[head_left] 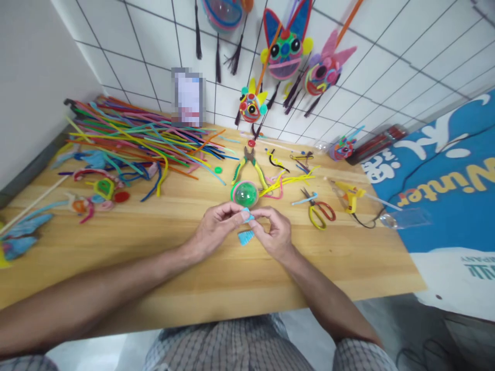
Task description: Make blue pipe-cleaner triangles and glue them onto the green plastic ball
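Observation:
My left hand and my right hand meet over the middle of the table. Between their fingertips they pinch a small light-blue pipe-cleaner piece, mostly covered by the fingers. Just below it a second light-blue fuzzy piece, roughly fan-shaped, lies on the wood. Right behind my fingers sits a clear round ball with green inside and a pink rim. Pliers with green and yellow handles lie open behind the ball.
Many coloured pipe cleaners are piled at the back left, with finished bits in front. Scissors and a yellow glue gun with a cord lie to the right. Decorated ball heads hang by the tiled wall. Yellow stems lie beside the pliers.

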`<state>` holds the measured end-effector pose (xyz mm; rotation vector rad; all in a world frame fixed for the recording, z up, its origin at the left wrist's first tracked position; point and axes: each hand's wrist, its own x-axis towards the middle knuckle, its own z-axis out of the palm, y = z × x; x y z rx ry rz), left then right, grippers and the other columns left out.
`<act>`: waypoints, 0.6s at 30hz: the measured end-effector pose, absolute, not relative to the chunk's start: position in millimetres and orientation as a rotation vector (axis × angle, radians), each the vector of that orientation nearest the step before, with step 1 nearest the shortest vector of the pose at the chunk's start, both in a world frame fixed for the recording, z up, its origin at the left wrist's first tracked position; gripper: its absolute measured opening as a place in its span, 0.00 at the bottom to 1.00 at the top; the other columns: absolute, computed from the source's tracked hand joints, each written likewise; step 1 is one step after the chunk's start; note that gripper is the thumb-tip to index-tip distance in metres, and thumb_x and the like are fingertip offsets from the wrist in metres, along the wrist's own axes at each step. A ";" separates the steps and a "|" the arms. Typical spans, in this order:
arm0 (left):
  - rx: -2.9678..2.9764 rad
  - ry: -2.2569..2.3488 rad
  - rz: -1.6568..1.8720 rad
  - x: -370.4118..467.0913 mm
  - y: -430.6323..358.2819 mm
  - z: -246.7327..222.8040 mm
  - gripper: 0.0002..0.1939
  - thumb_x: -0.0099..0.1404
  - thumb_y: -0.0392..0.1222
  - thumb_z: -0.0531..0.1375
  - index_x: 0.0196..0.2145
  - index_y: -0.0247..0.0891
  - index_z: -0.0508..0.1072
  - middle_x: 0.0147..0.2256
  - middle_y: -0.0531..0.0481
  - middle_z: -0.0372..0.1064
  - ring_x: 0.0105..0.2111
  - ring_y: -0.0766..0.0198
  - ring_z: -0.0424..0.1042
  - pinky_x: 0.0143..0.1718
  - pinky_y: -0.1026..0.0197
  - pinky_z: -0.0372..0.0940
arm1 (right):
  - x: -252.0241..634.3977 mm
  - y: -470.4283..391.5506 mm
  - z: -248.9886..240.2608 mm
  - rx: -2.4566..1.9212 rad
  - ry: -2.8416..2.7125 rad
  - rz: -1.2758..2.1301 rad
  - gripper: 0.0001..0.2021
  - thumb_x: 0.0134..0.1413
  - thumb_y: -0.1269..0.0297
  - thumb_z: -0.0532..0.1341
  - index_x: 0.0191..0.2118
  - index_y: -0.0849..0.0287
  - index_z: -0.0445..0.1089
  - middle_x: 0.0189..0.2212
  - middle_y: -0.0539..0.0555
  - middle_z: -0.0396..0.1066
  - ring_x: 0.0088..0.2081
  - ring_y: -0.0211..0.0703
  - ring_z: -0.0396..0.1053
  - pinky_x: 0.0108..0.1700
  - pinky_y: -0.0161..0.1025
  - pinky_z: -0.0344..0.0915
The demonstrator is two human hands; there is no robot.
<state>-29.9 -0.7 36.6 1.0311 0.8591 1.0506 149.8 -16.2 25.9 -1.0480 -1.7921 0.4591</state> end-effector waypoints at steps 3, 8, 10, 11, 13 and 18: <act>1.035 0.858 1.048 -30.2 -2.6 34.4 0.16 0.57 0.52 0.72 0.31 0.35 0.79 0.27 0.54 0.72 0.28 0.68 0.66 0.33 0.65 0.64 | 148.3 -15.0 22.5 -1.028 -1.801 0.409 0.06 0.59 0.71 0.66 0.42 0.54 0.74 0.33 0.50 0.80 0.34 0.40 0.78 0.39 0.38 0.74; 1.069 0.890 1.005 -31.8 -5.9 35.0 0.14 0.59 0.51 0.70 0.31 0.36 0.80 0.28 0.52 0.75 0.29 0.66 0.69 0.36 0.64 0.66 | 148.9 -15.3 21.4 -0.904 -1.874 0.272 0.08 0.59 0.74 0.64 0.42 0.55 0.74 0.35 0.53 0.80 0.36 0.40 0.79 0.40 0.37 0.76; 1.074 0.884 0.993 -32.4 -6.3 35.8 0.13 0.59 0.50 0.70 0.31 0.37 0.81 0.29 0.52 0.76 0.30 0.65 0.70 0.37 0.63 0.67 | 149.5 -16.3 21.8 -0.881 -1.901 0.223 0.08 0.59 0.75 0.63 0.41 0.55 0.74 0.34 0.54 0.80 0.36 0.40 0.78 0.39 0.37 0.76; 1.071 0.881 0.989 -32.6 -6.5 36.0 0.13 0.59 0.50 0.70 0.31 0.37 0.81 0.29 0.52 0.76 0.31 0.65 0.70 0.38 0.63 0.67 | 149.8 -16.7 21.9 -0.877 -1.914 0.205 0.08 0.59 0.76 0.63 0.40 0.55 0.74 0.33 0.54 0.80 0.36 0.40 0.78 0.38 0.37 0.76; 1.057 0.891 0.979 -32.4 -6.8 36.1 0.13 0.58 0.50 0.70 0.30 0.37 0.81 0.28 0.52 0.76 0.31 0.65 0.70 0.38 0.63 0.67 | 150.1 -17.2 22.2 -0.886 -1.940 0.190 0.08 0.59 0.76 0.62 0.38 0.55 0.73 0.33 0.53 0.79 0.35 0.40 0.78 0.38 0.37 0.76; 1.047 0.942 0.972 -29.9 -7.0 33.0 0.15 0.58 0.52 0.71 0.32 0.36 0.80 0.27 0.53 0.74 0.27 0.68 0.67 0.33 0.65 0.64 | 149.2 -15.8 21.4 -0.932 -1.879 0.222 0.07 0.60 0.74 0.62 0.40 0.55 0.75 0.33 0.54 0.80 0.35 0.40 0.78 0.40 0.37 0.76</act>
